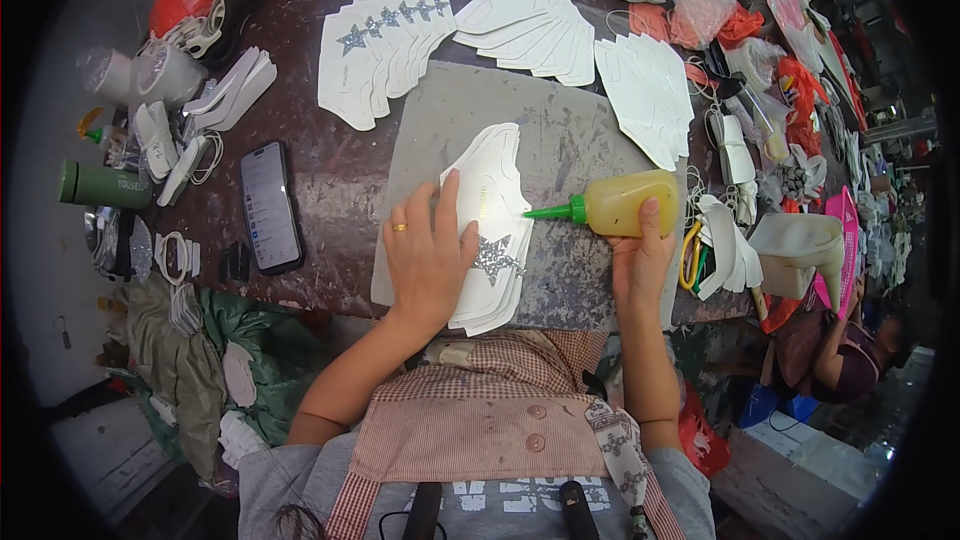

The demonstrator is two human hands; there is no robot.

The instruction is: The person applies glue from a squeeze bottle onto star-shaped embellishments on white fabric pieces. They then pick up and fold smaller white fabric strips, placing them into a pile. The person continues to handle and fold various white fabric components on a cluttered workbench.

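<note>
A small stack of white shoe upper pieces [490, 175] lies on a grey board [560, 110] in front of me, with a silver glitter star [497, 260] near its lower end. My left hand [428, 250] rests flat across the stack's left side, fingers stretched out, a ring on one of them. In my right hand [643, 255] is a squeeze bottle [625, 205] of yellowish liquid, held on its side. Its green nozzle points left, and the tip is at the right edge of the top piece; whether it touches cannot be made out.
Fanned stacks of white pieces [530, 25] lie beyond the board, one with silver stars [385, 22]. Left are a phone [270, 205], a green cup [105, 184] and white straps [235, 90]. Right are scissors [689, 255] and a plastic container [795, 240]. Another person [840, 360] sits far right.
</note>
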